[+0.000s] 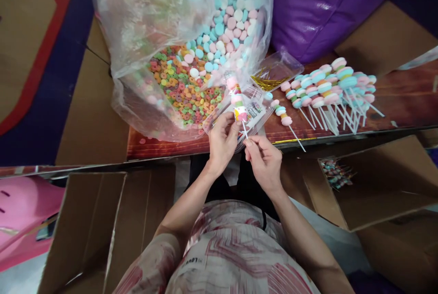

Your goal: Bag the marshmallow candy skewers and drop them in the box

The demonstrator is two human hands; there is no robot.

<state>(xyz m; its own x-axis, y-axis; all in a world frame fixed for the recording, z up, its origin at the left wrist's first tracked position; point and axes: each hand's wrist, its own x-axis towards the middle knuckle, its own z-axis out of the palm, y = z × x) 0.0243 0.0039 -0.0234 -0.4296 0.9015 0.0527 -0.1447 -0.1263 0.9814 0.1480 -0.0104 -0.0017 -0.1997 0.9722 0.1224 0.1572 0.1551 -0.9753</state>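
Between my two hands is a marshmallow candy skewer (236,98) in a clear wrapper, its candies pointing away from me. My left hand (221,144) is closed, with thumb and fingers at the bottom of the wrapped candies. Lower down, my right hand (264,162) pinches the white stick; whether a tie is also in those fingers I cannot make out. Beneath the skewer is a clear plastic tray (255,113) with printed wrappers. Behind it, another clear box holds gold twist ties (267,81). One unwrapped skewer (282,113) lies right of the tray.
A large clear bag (130,75) holds ring-shaped candies (191,91) and pastel marshmallows (236,24). Several skewers (328,86) are piled on the red-brown table (164,145). Below its edge stand open cardboard boxes (85,221), one at right containing finished-looking skewers (337,173).
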